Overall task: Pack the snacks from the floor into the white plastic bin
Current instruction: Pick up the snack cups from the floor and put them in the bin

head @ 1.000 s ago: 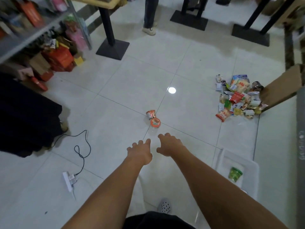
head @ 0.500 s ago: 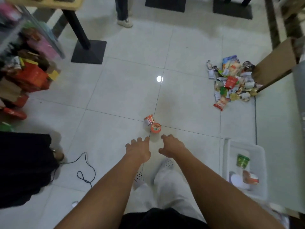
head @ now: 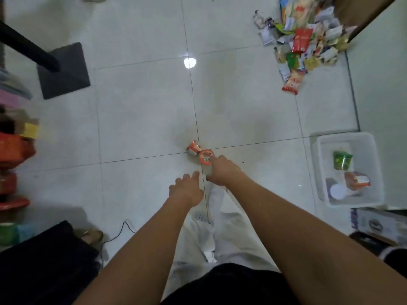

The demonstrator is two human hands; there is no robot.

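Note:
Two orange snack cups lie on the tiled floor at centre: one on its side (head: 193, 148), the other with its round lid (head: 205, 156) facing up. My right hand (head: 222, 173) reaches down over the lidded cup, fingertips touching its near edge, fingers spread. My left hand (head: 187, 188) hangs just left of it, fingers loose, holding nothing. The white plastic bin (head: 370, 148) sits at right and holds a green cup (head: 342, 159), an orange cup and a white-lidded one. A pile of snack packets (head: 302, 40) lies at the upper right.
A black table post on a square base (head: 63, 71) stands at upper left. Coloured boxes (head: 13, 148) line the left edge. A black cable (head: 125, 230) and dark cloth lie at lower left. A cardboard box (head: 383, 225) sits below the bin. My white-trousered legs stand below my hands.
The view has tilted down and closed in on the floor. My right hand has moved forward onto the lidded orange cup; the left hand trails behind it.

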